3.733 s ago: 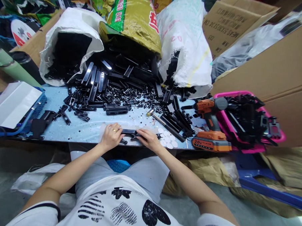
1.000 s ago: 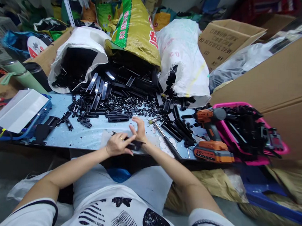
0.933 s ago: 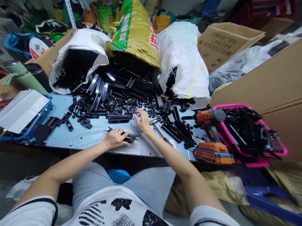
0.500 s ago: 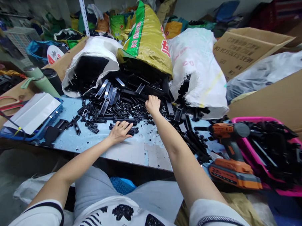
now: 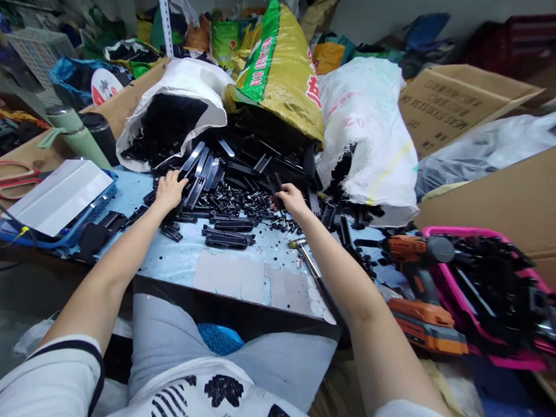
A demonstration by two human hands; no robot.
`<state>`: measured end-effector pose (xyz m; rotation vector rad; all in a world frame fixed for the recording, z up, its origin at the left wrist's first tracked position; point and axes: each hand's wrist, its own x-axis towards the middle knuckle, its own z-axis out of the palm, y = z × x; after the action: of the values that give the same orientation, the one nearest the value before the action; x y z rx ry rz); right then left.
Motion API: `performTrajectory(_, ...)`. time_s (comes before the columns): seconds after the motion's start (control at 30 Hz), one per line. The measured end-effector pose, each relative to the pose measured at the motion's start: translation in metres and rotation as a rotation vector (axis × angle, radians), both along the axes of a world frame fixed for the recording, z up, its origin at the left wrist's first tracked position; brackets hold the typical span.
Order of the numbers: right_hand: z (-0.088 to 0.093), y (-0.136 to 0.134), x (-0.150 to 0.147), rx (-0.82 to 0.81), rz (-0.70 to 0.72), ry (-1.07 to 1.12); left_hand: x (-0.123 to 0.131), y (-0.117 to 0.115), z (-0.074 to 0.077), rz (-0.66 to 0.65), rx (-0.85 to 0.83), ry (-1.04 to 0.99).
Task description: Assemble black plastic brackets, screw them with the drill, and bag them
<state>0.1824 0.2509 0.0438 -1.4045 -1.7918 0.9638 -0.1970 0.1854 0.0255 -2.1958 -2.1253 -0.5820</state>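
My left hand (image 5: 170, 190) rests on the left side of the heap of black parts, beside some long shiny strips (image 5: 201, 169), fingers apart; nothing shows in its grasp. At the heap's right side, my right hand (image 5: 290, 200) has its fingers closed around a dark piece (image 5: 277, 185). Between the hands lie many small screws and clips (image 5: 241, 201). Two long black assemblies (image 5: 228, 238) lie one in front of the other on the blue table (image 5: 170, 262). A hammer-like tool (image 5: 310, 260) lies partly under my right forearm.
Behind the heap lie a white sack (image 5: 198, 73), a yellow-green sack (image 5: 284, 91) and another white sack (image 5: 371, 124). An orange drill (image 5: 422, 288) and pink basket (image 5: 447, 293) are at right. Scissors (image 5: 9, 180), a green bottle (image 5: 79, 137) and a blue tray (image 5: 76, 232) stand left.
My left hand has left the black assemblies and moved left and away from me onto the heap. My right hand has shifted slightly towards me, now with a dark piece. The hammer-like tool has come into view.
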Motion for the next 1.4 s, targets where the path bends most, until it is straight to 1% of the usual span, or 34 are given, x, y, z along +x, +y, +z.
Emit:
performTrajectory(0.07,0.003,-0.029,-0.004,-0.202,0.051,0.218,-0.004,0.01,0.005,-0.076,0.022,-0.042)
performTrajectory(0.1,0.003,-0.045,-0.005,-0.294,0.07,0.323,-0.004,0.011,0.008,-0.097,0.049,-0.07)
performTrajectory(0.13,0.002,-0.062,-0.005,-0.355,0.088,0.407,-0.002,0.01,0.012,-0.111,0.08,-0.098)
performTrajectory(0.2,-0.001,-0.096,-0.004,-0.381,0.102,0.469,0.008,-0.002,0.018,-0.122,0.128,-0.142)
performTrajectory(0.23,-0.004,-0.112,-0.003,-0.377,0.108,0.473,0.017,-0.012,0.02,-0.127,0.143,-0.161)
performTrajectory(0.3,-0.011,-0.14,-0.001,-0.394,0.131,0.458,0.042,-0.04,0.02,-0.154,0.156,-0.202)
performTrajectory(0.4,-0.018,-0.173,-0.005,-0.468,0.154,0.466,0.096,-0.095,0.011,-0.254,0.107,-0.312)
performTrajectory(0.47,-0.02,-0.19,-0.012,-0.476,0.159,0.489,0.133,-0.131,0.003,-0.354,0.021,-0.595)
performTrajectory(0.5,-0.021,-0.197,-0.016,-0.462,0.171,0.503,0.149,-0.146,0.001,-0.381,0.007,-0.668)
performTrajectory(0.57,-0.023,-0.209,-0.022,-0.416,0.207,0.531,0.173,-0.169,-0.001,-0.391,0.021,-0.741)
performTrajectory(0.63,-0.024,-0.216,-0.023,-0.363,0.234,0.551,0.186,-0.181,0.002,-0.366,0.04,-0.748)
performTrajectory(0.7,-0.024,-0.219,-0.018,-0.3,0.258,0.515,0.19,-0.187,0.008,-0.343,0.028,-0.729)
performTrajectory(0.8,-0.021,-0.217,-0.002,-0.152,0.311,0.348,0.188,-0.191,0.015,-0.33,-0.003,-0.664)
performTrajectory(0.9,-0.016,-0.214,0.009,0.06,0.379,0.175,0.188,-0.195,0.017,-0.325,0.0,-0.618)
performTrajectory(0.97,-0.015,-0.217,0.01,0.16,0.396,0.116,0.193,-0.198,0.016,-0.321,0.035,-0.631)
performTrajectory(1.03,-0.018,-0.223,0.004,0.183,0.361,0.122,0.202,-0.201,0.015,-0.29,0.11,-0.673)
performTrajectory(1.13,-0.028,-0.235,-0.009,0.162,0.249,0.19,0.214,-0.202,0.014,-0.205,0.246,-0.757)
performTrajectory(1.17,-0.032,-0.238,-0.013,0.161,0.214,0.209,0.216,-0.202,0.014,-0.196,0.273,-0.776)
performTrajectory(1.23,-0.037,-0.243,-0.017,0.179,0.179,0.229,0.213,-0.199,0.014,-0.244,0.279,-0.786)
performTrajectory(1.33,-0.04,-0.245,-0.018,0.237,0.195,0.224,0.201,-0.191,0.013,-0.394,0.199,-0.738)
performTrajectory(1.37,-0.041,-0.244,-0.018,0.248,0.205,0.21,0.197,-0.189,0.011,-0.417,0.165,-0.716)
performTrajectory(1.4,-0.04,-0.241,-0.017,0.248,0.223,0.185,0.194,-0.187,0.009,-0.411,0.136,-0.698)
